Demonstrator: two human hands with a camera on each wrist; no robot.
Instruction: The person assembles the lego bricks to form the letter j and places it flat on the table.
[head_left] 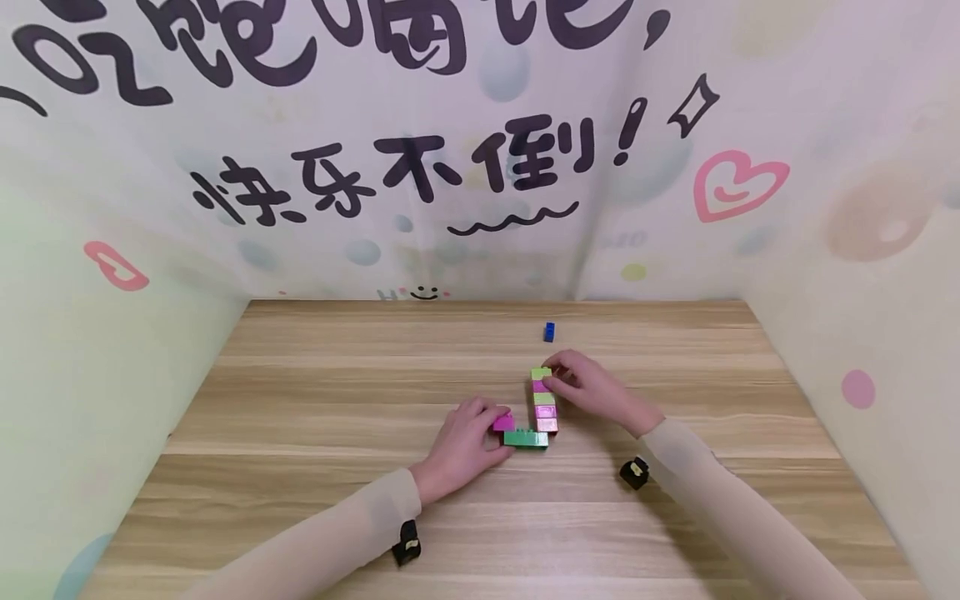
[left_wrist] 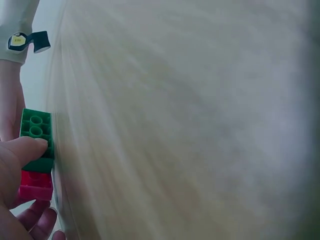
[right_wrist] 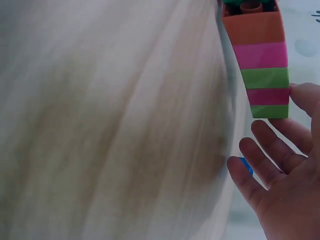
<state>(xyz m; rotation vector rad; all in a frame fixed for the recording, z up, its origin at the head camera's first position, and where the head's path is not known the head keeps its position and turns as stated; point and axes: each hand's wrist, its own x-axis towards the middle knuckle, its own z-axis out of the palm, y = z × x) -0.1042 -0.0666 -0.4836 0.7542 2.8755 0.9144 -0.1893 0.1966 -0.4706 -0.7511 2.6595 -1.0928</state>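
A toy brick assembly lies on its side on the table. Its long dark green brick [head_left: 525,439] joins a magenta brick [head_left: 503,423] at the left end and a stack of light green, magenta, pink and orange bricks [head_left: 543,399] at the right. My left hand [head_left: 467,442] pinches the left end, thumb on the hollow underside of the green brick [left_wrist: 42,120] and fingers beyond the magenta brick [left_wrist: 37,191]. At the stack's far end, my right hand [head_left: 596,392] has its thumb and index finger on the last light green brick [right_wrist: 269,111] and its magenta neighbour.
A small blue brick [head_left: 550,332] lies near the back of the wooden table [head_left: 337,358]. Small black devices [head_left: 635,472] show beside both sleeves. A printed curtain [head_left: 420,250] hangs behind the table, with pale walls at either side.
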